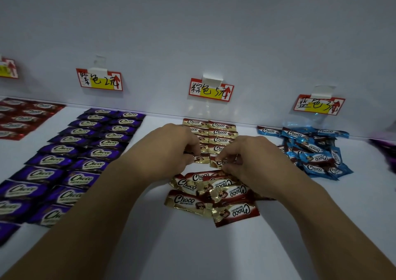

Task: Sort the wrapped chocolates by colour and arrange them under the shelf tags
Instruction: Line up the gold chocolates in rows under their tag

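On a white shelf, gold-brown wrapped chocolates form two neat columns [221,132] under the middle tag [211,90]. My left hand [171,151] pinches one gold-brown chocolate [201,159] at the end of the left column. My right hand [250,159] pinches another gold-brown chocolate [218,162] at the end of the right column. Just below my hands lies a loose heap of gold-brown chocolates [214,196]. Purple chocolates [81,153] lie in two tidy columns under the left tag [99,80]. Blue chocolates [315,151] sit in a jumbled pile under the right tag [319,106].
Red chocolates [23,117] lie in rows at the far left under a partly visible tag [8,68]. A white back wall [214,33] carries the tags. Some dark purple wrappers [385,151] show at the right edge.
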The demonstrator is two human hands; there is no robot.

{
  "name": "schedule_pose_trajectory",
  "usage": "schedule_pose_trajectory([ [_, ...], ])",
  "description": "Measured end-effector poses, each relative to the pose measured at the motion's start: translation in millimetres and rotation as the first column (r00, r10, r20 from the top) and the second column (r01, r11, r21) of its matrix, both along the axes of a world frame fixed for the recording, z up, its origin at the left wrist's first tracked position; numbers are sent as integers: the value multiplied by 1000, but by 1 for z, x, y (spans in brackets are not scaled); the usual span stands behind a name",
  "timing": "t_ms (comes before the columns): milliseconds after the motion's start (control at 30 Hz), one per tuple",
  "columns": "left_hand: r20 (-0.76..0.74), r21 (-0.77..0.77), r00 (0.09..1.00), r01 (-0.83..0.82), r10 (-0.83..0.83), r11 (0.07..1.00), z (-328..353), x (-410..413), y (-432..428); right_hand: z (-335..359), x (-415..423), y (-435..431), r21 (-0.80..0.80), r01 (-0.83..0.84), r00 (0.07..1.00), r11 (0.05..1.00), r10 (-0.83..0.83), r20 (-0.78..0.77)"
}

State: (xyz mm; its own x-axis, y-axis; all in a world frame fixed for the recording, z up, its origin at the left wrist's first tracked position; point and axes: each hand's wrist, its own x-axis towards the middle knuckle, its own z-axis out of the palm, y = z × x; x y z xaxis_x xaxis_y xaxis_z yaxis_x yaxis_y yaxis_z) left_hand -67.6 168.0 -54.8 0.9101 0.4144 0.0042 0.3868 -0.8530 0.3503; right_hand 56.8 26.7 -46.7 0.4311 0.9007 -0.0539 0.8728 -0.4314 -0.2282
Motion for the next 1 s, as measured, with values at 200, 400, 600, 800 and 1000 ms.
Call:
schedule_pose_trajectory([
  [200, 16, -6, 1000, -9, 9, 1000, 0, -1, 2, -4, -1, 5, 41, -2, 1000, 999, 1, 28],
  [400, 16, -5, 1000, -4, 4, 1000, 0, 0, 2, -5, 2, 6, 39, 9, 1000, 999, -9, 13],
  [600, 17, -2, 1000, 5, -5, 1000, -1, 0, 3, -7, 4, 6, 61, 14, 1000, 998, -16, 24],
  [800, 48, -4, 999, -12, 12, 1000, 2, -4, -3, -1, 2, 0, 124, -16, 1000, 992, 19, -24],
  [1000, 16, 1, 999, 30, -30, 1000, 18, -15, -29, 15, 3, -20, 105, -75, 984, 992, 91, -156],
])
